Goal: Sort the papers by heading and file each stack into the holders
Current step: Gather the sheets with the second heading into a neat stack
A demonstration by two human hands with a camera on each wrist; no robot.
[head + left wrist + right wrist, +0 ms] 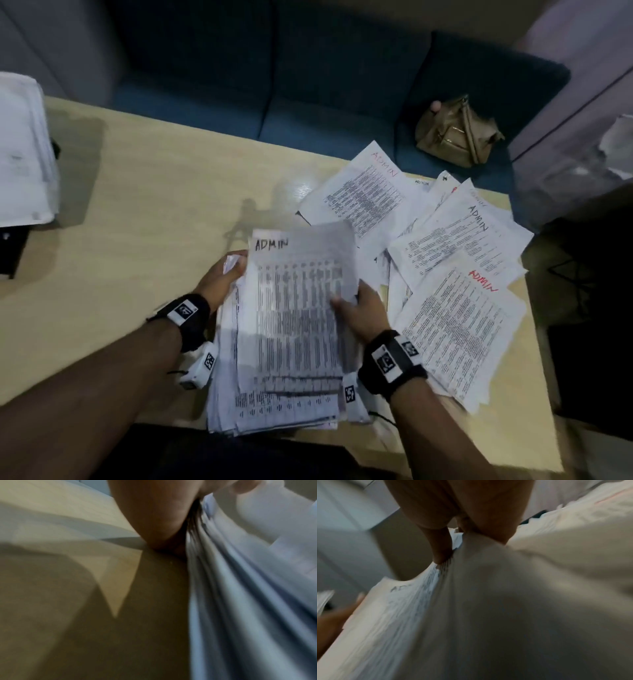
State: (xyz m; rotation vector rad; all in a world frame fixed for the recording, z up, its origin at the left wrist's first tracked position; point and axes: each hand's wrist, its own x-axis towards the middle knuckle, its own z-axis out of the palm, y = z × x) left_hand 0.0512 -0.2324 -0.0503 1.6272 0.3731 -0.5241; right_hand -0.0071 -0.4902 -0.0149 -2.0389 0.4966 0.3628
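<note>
A thick stack of printed papers point(291, 325), its top sheet headed ADMIN in black, lies tilted near the table's front edge. My left hand point(226, 274) grips the stack's upper left edge, fingers curled round several sheets. My right hand point(359, 308) pinches the top sheets at their right edge, thumb on the printed face. The left wrist view shows the stack's layered edges point(240, 588) beside my palm point(154, 513). In the right wrist view my thumb point(441, 547) presses the top sheet point(393, 615). Loose ADMIN sheets point(455, 274) lie fanned out to the right.
The light wooden table point(144, 205) has bare surface at left and centre. A white paper pile point(24, 154) stands at the far left edge on something black. Behind the table is a dark blue sofa point(308, 85) with a tan bag point(455, 132) on it.
</note>
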